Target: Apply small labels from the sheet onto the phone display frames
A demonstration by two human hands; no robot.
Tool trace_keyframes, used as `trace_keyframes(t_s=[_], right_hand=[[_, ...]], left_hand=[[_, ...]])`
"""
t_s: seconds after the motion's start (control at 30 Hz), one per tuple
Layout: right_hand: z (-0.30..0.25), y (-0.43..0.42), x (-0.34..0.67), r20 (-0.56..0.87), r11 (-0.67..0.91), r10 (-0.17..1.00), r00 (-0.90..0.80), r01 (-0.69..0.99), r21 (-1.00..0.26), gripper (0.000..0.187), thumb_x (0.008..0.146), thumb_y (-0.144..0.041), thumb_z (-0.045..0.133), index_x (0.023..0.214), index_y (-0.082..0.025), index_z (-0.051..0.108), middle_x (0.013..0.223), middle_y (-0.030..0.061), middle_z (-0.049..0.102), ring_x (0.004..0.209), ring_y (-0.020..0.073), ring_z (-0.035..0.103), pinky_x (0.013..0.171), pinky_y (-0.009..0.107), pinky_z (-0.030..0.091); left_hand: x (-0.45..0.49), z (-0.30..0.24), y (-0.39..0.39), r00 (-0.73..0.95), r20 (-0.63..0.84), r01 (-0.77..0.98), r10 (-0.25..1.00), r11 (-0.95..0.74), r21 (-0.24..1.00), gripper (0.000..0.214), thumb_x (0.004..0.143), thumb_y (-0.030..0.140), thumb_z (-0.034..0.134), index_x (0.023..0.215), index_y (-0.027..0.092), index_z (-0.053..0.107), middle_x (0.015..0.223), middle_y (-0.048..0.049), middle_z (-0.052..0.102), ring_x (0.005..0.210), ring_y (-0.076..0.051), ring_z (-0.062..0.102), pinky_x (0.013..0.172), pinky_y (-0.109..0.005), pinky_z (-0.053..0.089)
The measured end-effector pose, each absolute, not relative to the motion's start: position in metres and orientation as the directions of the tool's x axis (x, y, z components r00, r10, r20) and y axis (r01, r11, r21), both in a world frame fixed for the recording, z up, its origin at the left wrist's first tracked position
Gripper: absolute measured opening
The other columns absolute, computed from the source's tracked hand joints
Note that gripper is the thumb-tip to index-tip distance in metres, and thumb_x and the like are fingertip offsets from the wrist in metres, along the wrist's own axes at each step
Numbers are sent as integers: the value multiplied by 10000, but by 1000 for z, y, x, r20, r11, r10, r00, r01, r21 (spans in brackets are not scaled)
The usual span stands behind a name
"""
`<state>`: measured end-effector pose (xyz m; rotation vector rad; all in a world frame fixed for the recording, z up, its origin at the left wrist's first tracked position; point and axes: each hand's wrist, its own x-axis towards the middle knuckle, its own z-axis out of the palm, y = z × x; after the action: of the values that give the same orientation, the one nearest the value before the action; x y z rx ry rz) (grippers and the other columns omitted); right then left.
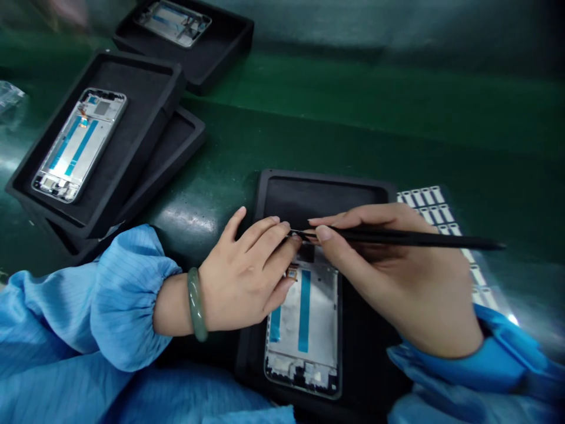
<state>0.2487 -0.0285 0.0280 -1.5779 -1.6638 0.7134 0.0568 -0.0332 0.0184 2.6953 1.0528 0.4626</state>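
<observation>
A silver phone frame (324, 306) with blue strips lies in a black tray (371, 187) in front of me. My left hand (247, 271), wearing a green bangle (196, 303), rests palm down over the frame's upper left part. Its fingers are stretched out and the little finger stands apart. Beside its thumb shows a small copper-coloured flex cable (292, 272). Black tweezers (410, 237) are pinched in my right hand (397, 265), their tips at the frame's top end, close to the left fingertips. Whatever the tips touch is too small to make out.
At the left, another phone frame (82, 144) lies in a black tray (145, 73) stacked askew on others. Farther back, a third frame (174, 22) sits in its tray (220, 53). A sheet of white small parts (430, 203) lies right of my tray on the green tabletop (353, 138).
</observation>
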Motion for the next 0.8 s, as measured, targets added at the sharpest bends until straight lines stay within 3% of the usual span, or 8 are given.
trace_keyframes(t_s=[0.8], right_hand=[[36, -16, 252, 119, 172, 985, -125, 635, -753, 121, 820, -343, 660, 900, -277, 598, 843, -30, 712, 691, 167, 715, 594, 293, 593]], left_hand=[[57, 16, -33, 688, 226, 620, 689, -721, 311, 448, 992, 365, 383, 1295, 78, 545, 1310, -160, 589, 1264, -302, 513, 1096, -583, 350]])
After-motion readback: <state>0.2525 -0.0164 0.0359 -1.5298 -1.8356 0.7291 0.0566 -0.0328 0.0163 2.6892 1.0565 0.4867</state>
